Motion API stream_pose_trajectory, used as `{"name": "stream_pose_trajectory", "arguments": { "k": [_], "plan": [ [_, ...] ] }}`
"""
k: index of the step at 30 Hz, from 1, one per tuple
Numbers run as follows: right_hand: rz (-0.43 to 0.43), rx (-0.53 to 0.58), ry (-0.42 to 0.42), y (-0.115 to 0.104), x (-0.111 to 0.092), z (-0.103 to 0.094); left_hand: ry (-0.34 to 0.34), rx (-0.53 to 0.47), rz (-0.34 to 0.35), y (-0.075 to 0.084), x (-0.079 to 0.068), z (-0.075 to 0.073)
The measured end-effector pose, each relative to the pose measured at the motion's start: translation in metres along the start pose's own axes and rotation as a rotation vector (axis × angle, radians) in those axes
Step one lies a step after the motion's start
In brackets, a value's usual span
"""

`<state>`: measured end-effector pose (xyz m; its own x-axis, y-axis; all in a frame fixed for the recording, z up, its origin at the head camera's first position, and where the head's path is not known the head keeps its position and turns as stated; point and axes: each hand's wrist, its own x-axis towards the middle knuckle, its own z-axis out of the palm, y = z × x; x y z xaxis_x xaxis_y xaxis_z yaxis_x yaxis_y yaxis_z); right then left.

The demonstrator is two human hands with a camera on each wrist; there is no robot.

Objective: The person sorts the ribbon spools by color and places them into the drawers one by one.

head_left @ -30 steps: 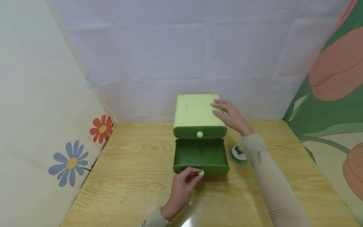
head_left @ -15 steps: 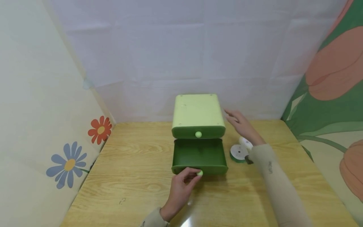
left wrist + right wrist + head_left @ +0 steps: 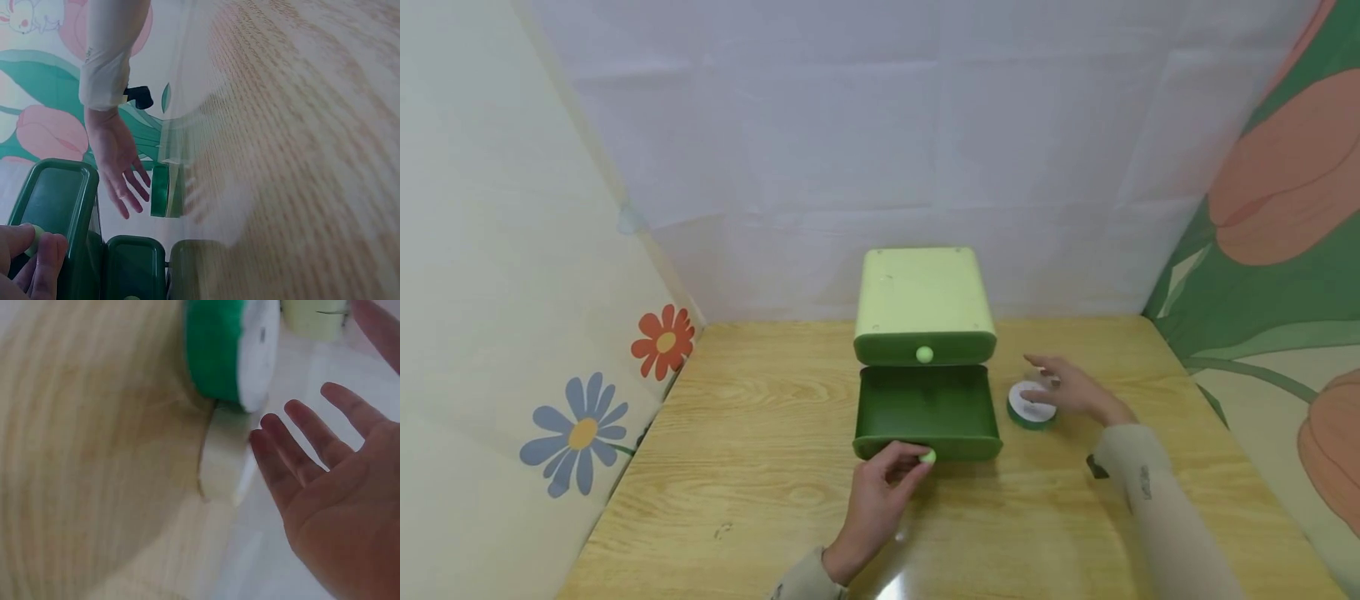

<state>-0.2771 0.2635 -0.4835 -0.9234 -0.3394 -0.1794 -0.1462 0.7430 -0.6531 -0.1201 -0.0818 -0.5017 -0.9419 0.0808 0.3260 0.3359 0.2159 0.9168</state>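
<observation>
r hand has left the drawer cabinet & dropped to the green ribbon spool, on the table just right of the pulled-out btm drawer; work seems to shift spoolward. its fingers are spread, holding nothing; can't tell if they touch. l hand still pinches the drawer's knob. pale roll by the spool: blurry in r wrist view, hidden in head view.
</observation>
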Motion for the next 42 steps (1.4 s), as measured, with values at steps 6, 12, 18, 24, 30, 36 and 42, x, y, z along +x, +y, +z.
{"name": "stream_pose_trajectory", "arguments": {
  "k": [6, 12, 18, 24, 30, 36, 42],
  "plan": [
    [-0.033, -0.081, -0.042, 0.006, 0.002, 0.004, 0.009, -0.016, 0.010, 0.000, 0.000, 0.001],
    [-0.101, -0.201, -0.053, 0.009, 0.007, 0.008, 0.013, -0.008, 0.020, -0.001, 0.000, 0.001],
    [-0.110, -0.221, -0.016, 0.011, 0.004, 0.009, 0.001, -0.010, 0.024, -0.003, 0.000, 0.001],
    [-0.128, -0.213, -0.003, 0.009, 0.002, 0.012, -0.013, -0.005, 0.021, -0.004, -0.001, 0.000],
    [-0.057, -0.213, -0.040, 0.004, 0.001, 0.015, -0.011, -0.009, 0.040, -0.004, -0.001, -0.001],
    [-0.078, -0.233, -0.015, 0.004, 0.004, 0.017, -0.010, -0.012, 0.026, -0.004, -0.001, -0.001],
    [-0.169, -0.210, 0.070, 0.009, 0.005, 0.013, -0.018, -0.017, 0.006, -0.003, -0.001, -0.002]
  ]
}}
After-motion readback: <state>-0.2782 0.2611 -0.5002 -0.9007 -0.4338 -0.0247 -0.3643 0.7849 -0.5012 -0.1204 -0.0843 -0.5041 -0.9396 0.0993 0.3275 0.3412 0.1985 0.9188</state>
